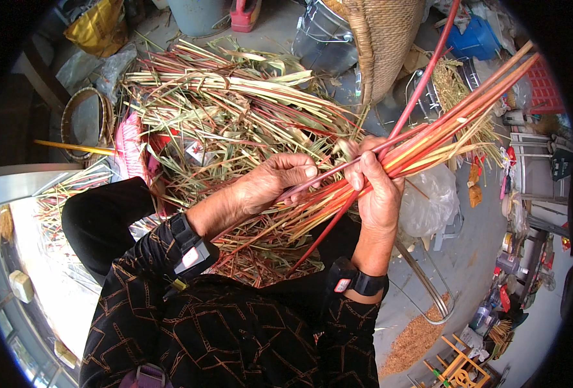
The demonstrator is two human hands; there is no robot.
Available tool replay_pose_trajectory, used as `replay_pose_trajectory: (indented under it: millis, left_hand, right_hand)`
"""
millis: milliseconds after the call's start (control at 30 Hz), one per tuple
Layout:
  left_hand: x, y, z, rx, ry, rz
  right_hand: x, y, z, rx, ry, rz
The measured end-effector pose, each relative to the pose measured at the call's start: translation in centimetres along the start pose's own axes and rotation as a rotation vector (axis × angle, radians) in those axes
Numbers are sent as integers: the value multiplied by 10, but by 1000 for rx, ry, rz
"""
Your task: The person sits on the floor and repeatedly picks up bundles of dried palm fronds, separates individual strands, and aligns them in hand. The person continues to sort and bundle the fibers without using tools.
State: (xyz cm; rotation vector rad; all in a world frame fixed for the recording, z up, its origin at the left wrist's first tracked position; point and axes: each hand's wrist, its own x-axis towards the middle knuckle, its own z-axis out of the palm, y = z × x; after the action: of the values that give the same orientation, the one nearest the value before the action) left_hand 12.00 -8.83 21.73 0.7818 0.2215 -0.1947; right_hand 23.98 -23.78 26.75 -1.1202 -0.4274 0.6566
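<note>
A bundle of red and yellow plant stalks [441,131] runs slantwise from the upper right down across my lap. My right hand [376,186] is closed around its middle, thumb on top. One darker reddish stalk [337,169] lies over the bundle, and my left hand [286,180] pinches it between thumb and fingers, left of my right hand. Another long red stalk [424,82] crosses the bundle at my right hand and points up. Beyond my hands, a large heap of dry stalks and leaves [228,106] covers the floor.
A woven basket [388,43] stands at the top, beside a dark bucket [322,41] and a grey bucket [199,17]. A pink broom [132,145] lies left of the heap. At right are a clear plastic bag [429,201], a metal-framed stool [427,286] and scattered grain [412,339].
</note>
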Motion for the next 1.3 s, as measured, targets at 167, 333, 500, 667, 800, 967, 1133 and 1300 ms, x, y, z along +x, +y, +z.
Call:
replay_pose_trajectory:
  millis: [167,333,500,667,800,967,1133,1300]
  left_hand:
    - [6,-9,-2,23,181,38]
    - [14,-9,-35,-171,316,101]
    - [7,-27,-107,1172,406,451]
    - [-31,-74,-192,1806,440,77]
    - [-71,-98,-233,1917,432,-222]
    - [-53,-61,-199,1383,451,98]
    - [-28,-26,-106,943,10,209]
    - [-23,-21,-54,923,154,256]
  right_hand:
    - [0,1,2,-27,28,-17]
    - [3,-12,-11,10,159,-72]
    - [4,-27,-30,-1,238,-203]
    - [0,-37,-46,-63,393,-259]
    - [-4,-47,-58,-73,407,-288]
    - [-4,-46,-60,-104,530,-276]
    - [-2,-48,-60,-96,646,-276]
    - [0,-44,-53,-38,612,-253]
